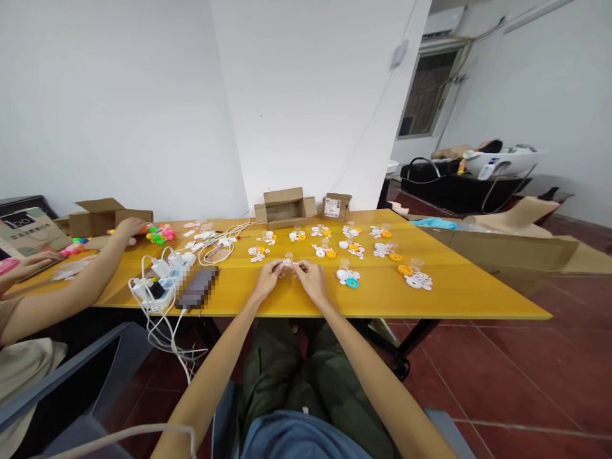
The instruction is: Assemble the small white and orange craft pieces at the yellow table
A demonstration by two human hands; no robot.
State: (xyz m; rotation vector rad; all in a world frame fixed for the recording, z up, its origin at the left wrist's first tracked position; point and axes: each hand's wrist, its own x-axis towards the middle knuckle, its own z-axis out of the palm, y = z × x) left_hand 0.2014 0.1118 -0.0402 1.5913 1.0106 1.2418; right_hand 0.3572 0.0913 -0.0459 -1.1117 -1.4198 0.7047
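Observation:
Close together over the front half of the yellow table, my left hand and my right hand pinch a small white piece with dark dots between their fingertips. It looks like one of the white discs with holes on the table, but its exact kind is too small to tell. Right of my right hand lies a group of white discs with a teal ring. Farther right are more white discs beside an orange ring. Several similar groups with clear round pieces lie behind my hands.
A power strip with white plugs and cables and a dark phone lie to the left. Cardboard boxes stand along the wall. At far left, a co-worker's hand reaches near colourful plastic pieces.

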